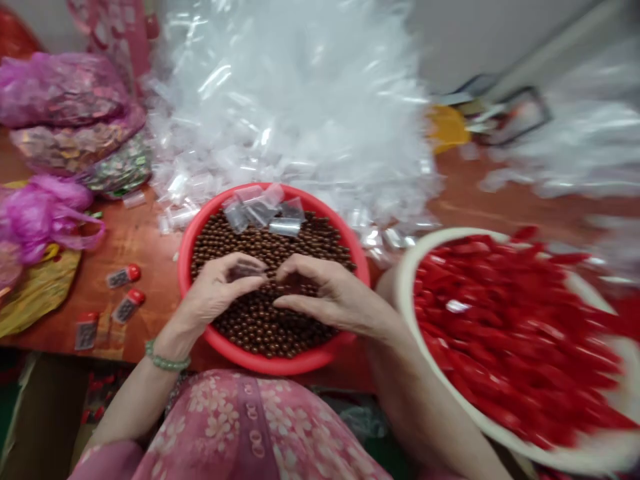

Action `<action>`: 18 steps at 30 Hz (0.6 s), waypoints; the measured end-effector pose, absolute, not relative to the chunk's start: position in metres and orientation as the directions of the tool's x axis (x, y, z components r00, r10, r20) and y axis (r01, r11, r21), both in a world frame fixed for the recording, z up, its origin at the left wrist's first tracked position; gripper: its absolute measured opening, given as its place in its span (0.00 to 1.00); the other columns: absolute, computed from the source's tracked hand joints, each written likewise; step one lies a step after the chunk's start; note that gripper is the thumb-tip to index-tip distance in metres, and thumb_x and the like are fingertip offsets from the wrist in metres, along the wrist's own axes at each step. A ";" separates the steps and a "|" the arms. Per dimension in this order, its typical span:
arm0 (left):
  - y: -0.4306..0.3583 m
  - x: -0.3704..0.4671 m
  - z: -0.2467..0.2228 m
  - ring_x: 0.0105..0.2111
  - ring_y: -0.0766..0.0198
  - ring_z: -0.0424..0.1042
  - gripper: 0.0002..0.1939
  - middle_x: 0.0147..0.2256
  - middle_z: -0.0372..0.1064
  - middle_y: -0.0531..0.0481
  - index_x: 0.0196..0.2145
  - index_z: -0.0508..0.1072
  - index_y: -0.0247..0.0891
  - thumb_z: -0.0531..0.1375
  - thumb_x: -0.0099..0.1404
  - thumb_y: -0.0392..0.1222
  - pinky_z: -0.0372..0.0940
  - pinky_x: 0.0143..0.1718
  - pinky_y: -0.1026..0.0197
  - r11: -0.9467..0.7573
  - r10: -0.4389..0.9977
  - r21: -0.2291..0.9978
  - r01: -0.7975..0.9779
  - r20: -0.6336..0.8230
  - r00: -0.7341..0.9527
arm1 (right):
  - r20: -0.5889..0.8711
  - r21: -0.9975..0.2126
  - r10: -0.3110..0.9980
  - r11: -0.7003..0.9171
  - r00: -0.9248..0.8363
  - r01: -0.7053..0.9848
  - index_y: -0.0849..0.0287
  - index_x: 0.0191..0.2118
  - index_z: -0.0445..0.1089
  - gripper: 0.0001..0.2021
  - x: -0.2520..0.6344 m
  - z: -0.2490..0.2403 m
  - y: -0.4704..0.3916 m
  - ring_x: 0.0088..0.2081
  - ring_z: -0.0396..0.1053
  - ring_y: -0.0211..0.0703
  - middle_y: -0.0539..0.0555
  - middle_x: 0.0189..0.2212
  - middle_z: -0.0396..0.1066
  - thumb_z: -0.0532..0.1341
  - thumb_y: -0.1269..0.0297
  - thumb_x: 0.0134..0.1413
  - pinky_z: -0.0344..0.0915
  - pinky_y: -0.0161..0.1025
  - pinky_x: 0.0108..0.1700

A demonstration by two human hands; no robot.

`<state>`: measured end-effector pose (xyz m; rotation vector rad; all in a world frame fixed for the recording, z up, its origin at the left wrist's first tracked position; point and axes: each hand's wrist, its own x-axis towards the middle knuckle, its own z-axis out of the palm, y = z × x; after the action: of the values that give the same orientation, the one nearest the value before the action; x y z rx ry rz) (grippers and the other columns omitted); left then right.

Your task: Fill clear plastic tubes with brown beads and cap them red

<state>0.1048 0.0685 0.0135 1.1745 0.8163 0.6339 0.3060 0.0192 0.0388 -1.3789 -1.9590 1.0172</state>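
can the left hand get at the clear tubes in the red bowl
Probably yes: the clear tubes lie atop the brown beads just beyond the left hand; nothing seems in the way.

Whether the left fingers [243,286] or right fingers [305,268] pinch any small, round, shiny brown beads [260,333] is hidden. The heap of clear plastic pieces [300,113] blurs past the top edge; the round cream plastic tub [408,287] is cropped at right.
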 end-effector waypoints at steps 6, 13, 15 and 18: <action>0.058 0.103 0.026 0.37 0.66 0.74 0.06 0.36 0.75 0.52 0.39 0.73 0.40 0.62 0.64 0.41 0.68 0.43 0.64 0.056 0.818 0.998 0.010 -0.052 0.573 | 0.165 -0.714 0.976 0.218 -0.143 0.665 0.58 0.41 0.68 0.06 0.326 0.046 -0.018 0.42 0.71 0.43 0.55 0.39 0.73 0.62 0.64 0.59 0.67 0.40 0.46; 0.059 0.104 0.018 0.36 0.67 0.74 0.08 0.34 0.74 0.53 0.40 0.72 0.40 0.63 0.63 0.41 0.69 0.42 0.65 0.006 0.866 0.995 0.095 -0.053 0.498 | 0.254 -0.355 0.825 -0.406 0.505 0.842 0.58 0.42 0.72 0.11 0.430 0.043 -0.091 0.48 0.69 0.57 0.60 0.43 0.72 0.61 0.58 0.57 0.63 0.56 0.54; 0.061 0.106 0.014 0.35 0.66 0.74 0.09 0.34 0.74 0.53 0.39 0.72 0.39 0.64 0.62 0.42 0.69 0.41 0.65 0.019 0.877 0.994 0.108 -0.069 0.475 | 0.257 -0.229 0.751 -0.564 0.608 0.793 0.58 0.50 0.71 0.22 0.463 0.037 -0.108 0.57 0.62 0.66 0.65 0.54 0.66 0.65 0.51 0.52 0.57 0.63 0.57; 0.064 0.110 0.009 0.33 0.66 0.74 0.10 0.32 0.74 0.52 0.38 0.72 0.38 0.65 0.60 0.44 0.69 0.40 0.64 0.022 0.883 0.984 0.178 -0.103 0.458 | 0.170 -0.170 0.693 -0.679 0.701 0.714 0.59 0.59 0.65 0.38 0.498 0.027 -0.120 0.61 0.55 0.72 0.71 0.62 0.55 0.66 0.42 0.46 0.56 0.62 0.58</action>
<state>0.1099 0.0643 0.0090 1.4719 0.9868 0.7145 0.4982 -0.1201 0.0269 -2.6863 -1.1279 -0.1338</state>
